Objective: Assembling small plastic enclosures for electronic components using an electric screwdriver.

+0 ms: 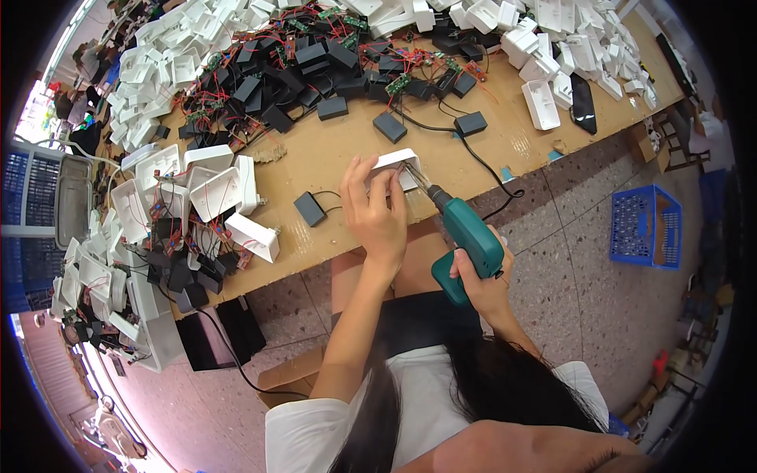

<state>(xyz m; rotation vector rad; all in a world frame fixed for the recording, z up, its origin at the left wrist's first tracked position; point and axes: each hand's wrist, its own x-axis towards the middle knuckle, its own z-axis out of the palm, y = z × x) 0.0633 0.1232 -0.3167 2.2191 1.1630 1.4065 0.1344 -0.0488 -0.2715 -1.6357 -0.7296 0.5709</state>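
Note:
At the near edge of the table, my left hand (377,209) holds a small white plastic housing (406,177), its thumb and fingertips closed at the open side. Whether a screw or other small part is pinched there is hidden by the fingers. My right hand (487,280) is wrapped around the grip of a green pistol-shaped power screwdriver (471,232). Its thin metal tip points into the housing, close to my left fingertips. Left of my left hand lies a black box (309,209) with a thin wire.
White housings (540,104) pile along the far side, around black boxes with red wires and green circuit boards (398,83). More housings (217,193) and wired parts stand at the left. A black cable (473,154) crosses the right of the table (339,142). A blue crate (646,227) sits on the floor.

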